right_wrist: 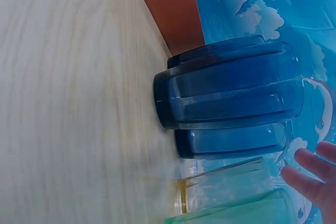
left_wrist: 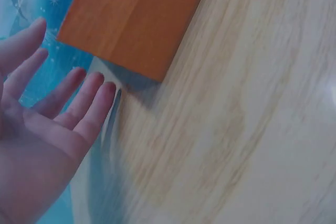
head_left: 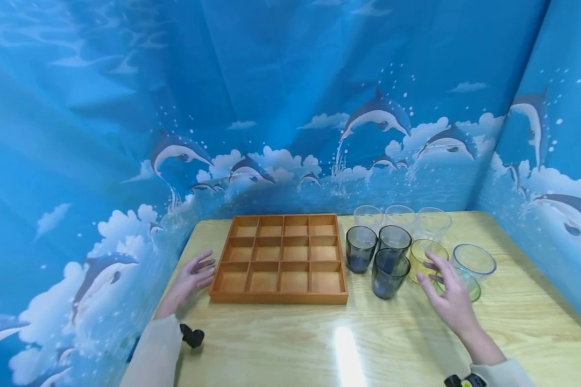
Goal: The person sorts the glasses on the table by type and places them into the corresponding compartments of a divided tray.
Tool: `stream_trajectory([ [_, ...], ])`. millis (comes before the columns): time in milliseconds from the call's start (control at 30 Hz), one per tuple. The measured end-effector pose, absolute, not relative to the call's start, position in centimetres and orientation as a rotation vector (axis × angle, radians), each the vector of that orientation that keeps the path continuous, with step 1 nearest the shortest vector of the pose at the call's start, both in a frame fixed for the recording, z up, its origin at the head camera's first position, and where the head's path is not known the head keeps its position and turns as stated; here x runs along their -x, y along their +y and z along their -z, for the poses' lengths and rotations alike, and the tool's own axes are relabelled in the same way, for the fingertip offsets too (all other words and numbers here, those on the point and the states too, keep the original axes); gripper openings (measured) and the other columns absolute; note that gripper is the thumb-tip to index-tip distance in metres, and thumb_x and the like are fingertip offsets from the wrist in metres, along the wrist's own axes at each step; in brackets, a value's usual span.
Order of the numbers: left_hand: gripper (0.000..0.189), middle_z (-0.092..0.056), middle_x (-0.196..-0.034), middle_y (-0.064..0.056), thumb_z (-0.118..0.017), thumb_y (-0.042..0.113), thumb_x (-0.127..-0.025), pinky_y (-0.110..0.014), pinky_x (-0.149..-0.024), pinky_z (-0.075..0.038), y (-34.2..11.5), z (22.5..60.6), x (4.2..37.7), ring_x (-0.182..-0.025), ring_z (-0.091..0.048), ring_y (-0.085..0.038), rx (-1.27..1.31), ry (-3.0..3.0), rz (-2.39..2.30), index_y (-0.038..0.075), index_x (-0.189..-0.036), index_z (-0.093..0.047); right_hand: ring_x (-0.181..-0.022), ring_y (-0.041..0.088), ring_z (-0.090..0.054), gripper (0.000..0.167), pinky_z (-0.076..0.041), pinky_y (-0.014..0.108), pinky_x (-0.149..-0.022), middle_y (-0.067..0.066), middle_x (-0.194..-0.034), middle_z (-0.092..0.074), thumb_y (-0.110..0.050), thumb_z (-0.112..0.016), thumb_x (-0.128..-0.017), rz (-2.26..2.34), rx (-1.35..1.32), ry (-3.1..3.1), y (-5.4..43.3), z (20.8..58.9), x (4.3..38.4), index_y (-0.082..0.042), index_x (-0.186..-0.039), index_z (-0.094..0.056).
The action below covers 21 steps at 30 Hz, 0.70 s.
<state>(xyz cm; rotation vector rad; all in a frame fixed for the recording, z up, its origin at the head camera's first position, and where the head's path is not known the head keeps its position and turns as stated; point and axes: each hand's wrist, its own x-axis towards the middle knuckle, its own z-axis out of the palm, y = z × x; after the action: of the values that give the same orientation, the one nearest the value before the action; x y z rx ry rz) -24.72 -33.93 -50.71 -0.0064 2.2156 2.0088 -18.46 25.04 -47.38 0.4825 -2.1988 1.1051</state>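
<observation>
Plainly, the wooden tray (head_left: 278, 298) at the centre of the head view is a shallow rectangle of smooth orange-brown wood, split by thin dividers into twelve square-looking compartments, four across and three deep. Right of it stand three smoky blue-grey tumblers (head_left: 387, 282) with thick bases; the right wrist view shows their sides gently ribbed. Behind these, nearer the backdrop, are three clear glasses (head_left: 434, 221), and towards the right side of the frame a yellow glass (head_left: 418, 257), a green glass (head_left: 474, 289) and a clear glass with a bluish rim (head_left: 475, 262) stand close together. The tabletop (head_left: 271, 344) has pale, streaky wood grain and a glossy finish, while the creased blue backdrop (head_left: 281, 107) carries printed dolphins and clouds.

The left hand (head_left: 190, 282), left of centre, has its fingers spread and slightly bent; they hold nothing and lie apart from the tray's left side. The right hand (head_left: 449, 295), lower right, is over the yellow and green glasses, thumb and fingers parted with a wide gap and gripping nothing; whether a fingertip brushes a rim cannot be told.

The tabletop's left edge slants down beside the left hand, and its far edge meets the backdrop just behind the tray. A narrow gap separates the tray from the nearest tumbler. Below the tray, a broad stretch of grain with a white glare leaves room across the lower centre.
</observation>
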Motion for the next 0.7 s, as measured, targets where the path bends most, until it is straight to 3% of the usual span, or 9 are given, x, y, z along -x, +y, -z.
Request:
stream_trajectory([
  [300, 0.058, -0.034, -0.144, -0.017, -0.054, 0.010, -0.094, -0.039, -0.093, -0.043, -34.2, 51.3, 24.6, -0.125, -0.039, -0.030, 0.036, 2.170, -1.940, 0.016, -0.146, -0.029, -0.109, 0.003, -0.046, 0.068, -0.040, 0.008, -0.084, 0.020, -0.130, -0.045, 0.007, -0.068, -0.077, -1.229, -0.409, -2.289, 24.6, 48.3, 18.3, -0.001, -0.137, -0.039],
  [600, 0.062, -0.033, -0.144, -0.018, -0.059, 0.009, -0.090, -0.042, -0.093, -0.042, -34.2, 51.7, 24.5, -0.124, -0.039, -0.031, 0.046, 2.142, -1.944, 0.015, -0.145, -0.031, -0.113, 0.041, -0.046, 0.083, -0.042, 0.013, -0.085, 0.023, -0.138, -0.036, -0.001, -0.074, -0.076, -1.321, -0.377, -2.337, 23.3, 48.9, 18.2, -0.006, -0.144, -0.027],
  [700, 0.063, -0.032, -0.144, -0.017, -0.061, 0.012, -0.089, -0.044, -0.095, -0.040, -34.2, 51.7, 24.5, -0.125, -0.038, -0.032, 0.041, 2.138, -1.936, 0.016, -0.145, -0.031, -0.114, 0.044, -0.045, 0.084, -0.047, 0.028, -0.087, 0.025, -0.137, -0.037, -0.004, -0.074, -0.076, -1.348, -0.352, -2.342, 22.9, 49.3, 18.3, -0.005, -0.145, -0.025],
])
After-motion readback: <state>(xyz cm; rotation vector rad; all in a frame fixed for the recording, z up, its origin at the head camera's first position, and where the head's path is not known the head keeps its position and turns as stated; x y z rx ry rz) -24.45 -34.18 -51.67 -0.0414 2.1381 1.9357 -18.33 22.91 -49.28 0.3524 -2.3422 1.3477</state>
